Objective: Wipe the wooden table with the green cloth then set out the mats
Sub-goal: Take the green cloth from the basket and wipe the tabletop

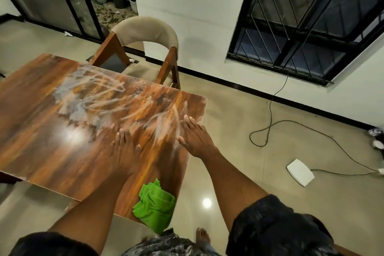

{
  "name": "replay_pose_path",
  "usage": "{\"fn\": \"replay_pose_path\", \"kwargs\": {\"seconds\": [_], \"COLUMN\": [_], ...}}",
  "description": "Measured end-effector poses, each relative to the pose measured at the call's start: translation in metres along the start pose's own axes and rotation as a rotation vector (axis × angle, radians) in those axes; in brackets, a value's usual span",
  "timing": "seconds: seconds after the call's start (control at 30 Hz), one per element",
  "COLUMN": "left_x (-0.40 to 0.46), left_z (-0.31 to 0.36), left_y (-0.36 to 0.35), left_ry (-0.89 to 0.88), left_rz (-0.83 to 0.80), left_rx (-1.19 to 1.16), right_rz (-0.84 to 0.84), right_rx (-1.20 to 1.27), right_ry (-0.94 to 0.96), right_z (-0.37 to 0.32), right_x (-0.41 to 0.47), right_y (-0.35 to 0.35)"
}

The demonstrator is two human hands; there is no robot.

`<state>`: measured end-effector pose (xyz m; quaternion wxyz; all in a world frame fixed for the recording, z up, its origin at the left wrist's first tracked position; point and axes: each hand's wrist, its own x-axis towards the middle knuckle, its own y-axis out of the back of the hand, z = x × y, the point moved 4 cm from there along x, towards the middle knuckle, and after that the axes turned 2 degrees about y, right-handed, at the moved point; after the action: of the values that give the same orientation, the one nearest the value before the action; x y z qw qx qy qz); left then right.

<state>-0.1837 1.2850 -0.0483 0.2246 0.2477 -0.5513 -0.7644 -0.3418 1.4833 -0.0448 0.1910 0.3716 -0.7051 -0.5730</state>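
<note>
Hands first: your left hand (124,147) and right hand (195,137) both lie flat, fingers straight, on the wooden table (41,110), holding nothing. White smears cover the far part of the top. The green cloth (154,203) sits bunched at the near edge, behind both hands and close to your body. It looks nearer your left arm, so pull that hand back.

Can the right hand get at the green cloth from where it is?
Probably yes. The right hand is open and holds nothing, flat near the table edge. The cloth lies uncovered at the near corner, between both forearms, with nothing on it.
</note>
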Motion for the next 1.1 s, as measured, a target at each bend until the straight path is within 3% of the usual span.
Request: {"fn": "replay_pose_path", "kwargs": {"seconds": [0.27, 0.53, 1.1], "left_x": [-0.031, -0.073, -0.037], "left_z": [0.032, 0.001, -0.008], "left_y": [-0.035, -0.043, -0.049], "left_ry": [0.111, 0.284, 0.463], "left_rz": [0.008, -0.007, 0.042], "left_rx": [0.036, 0.03, -0.096], "right_rz": [-0.04, -0.1, -0.205], "right_rx": [-0.027, 0.005, -0.104], "right_ry": [0.106, 0.267, 0.469], "right_z": [0.063, 0.031, 0.004], "right_x": [-0.012, 0.007, 0.089], "right_y": [-0.004, -0.021, 0.006]}}
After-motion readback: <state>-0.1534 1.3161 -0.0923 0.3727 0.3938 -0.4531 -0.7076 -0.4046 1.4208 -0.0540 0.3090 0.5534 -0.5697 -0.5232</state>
